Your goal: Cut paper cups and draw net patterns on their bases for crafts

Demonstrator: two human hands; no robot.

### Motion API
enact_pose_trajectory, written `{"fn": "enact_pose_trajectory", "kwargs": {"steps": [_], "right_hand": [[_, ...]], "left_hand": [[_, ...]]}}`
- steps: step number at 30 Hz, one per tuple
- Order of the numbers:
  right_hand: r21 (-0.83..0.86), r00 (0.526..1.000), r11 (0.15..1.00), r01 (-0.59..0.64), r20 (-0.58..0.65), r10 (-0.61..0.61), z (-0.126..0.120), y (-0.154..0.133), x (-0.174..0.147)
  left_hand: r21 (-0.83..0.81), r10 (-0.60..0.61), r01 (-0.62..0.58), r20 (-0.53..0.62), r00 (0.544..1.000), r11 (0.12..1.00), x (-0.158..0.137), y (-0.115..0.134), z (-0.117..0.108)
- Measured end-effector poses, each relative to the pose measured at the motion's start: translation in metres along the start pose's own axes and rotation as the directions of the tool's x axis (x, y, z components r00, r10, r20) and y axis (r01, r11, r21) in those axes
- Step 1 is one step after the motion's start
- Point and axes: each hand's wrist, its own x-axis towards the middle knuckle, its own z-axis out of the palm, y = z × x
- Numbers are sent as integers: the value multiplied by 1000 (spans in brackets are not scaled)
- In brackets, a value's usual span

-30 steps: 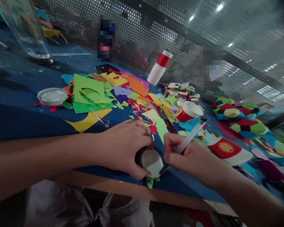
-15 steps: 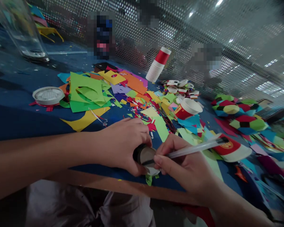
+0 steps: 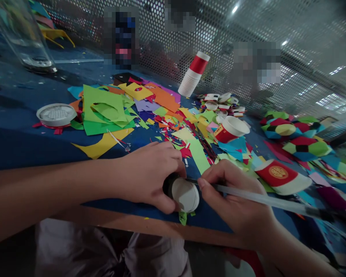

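My left hand (image 3: 161, 175) curls its fingers and thumb round a short, cut-down paper cup (image 3: 186, 195), near the table's front edge. The cup's outer side is dark and its pale round inside faces up to the right. Between the fingertips of my right hand (image 3: 233, 196) is a slim pen-like tool (image 3: 259, 198) with a translucent barrel and dark ends. Its dark tip lies at the cup's upper rim; whether it touches I cannot tell. A green leaf-shaped paper piece (image 3: 183, 218) peeps out below the cup.
Coloured paper (image 3: 103, 107) and small scraps cover the blue table's middle. A glass (image 3: 37, 57), a round white lid-like piece (image 3: 56, 114), stacked cups (image 3: 193, 75), a tilted cup (image 3: 232, 129) and a cut cup (image 3: 282, 177) stand about. Multicoloured paper shapes (image 3: 294, 132) lie right.
The tool's tip has moved from across the cup's inside to its upper rim, and its rear end has swung down to the right. My left hand keeps its hold.
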Motion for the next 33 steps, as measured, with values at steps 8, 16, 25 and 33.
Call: {"fn": "enact_pose_trajectory", "kwargs": {"steps": [8,16,25,33], "right_hand": [[-25,1000,1000,12,-1,-12,-5,6,-8],[-117,997,993,-12,69,20,-14,-2,-14],[100,948,985,-139,299,104,-17,-14,14],[195,909,934,-300,355,218,-11,-24,13]], "left_hand": [[9,13,-13,5,1000,1000,0,0,0],[22,22,-22,-7,1000,1000,0,-3,2],[-46,-46,43,-48,998,998,0,1,3],[-74,-42,39,-45,998,996,0,1,3]]}}
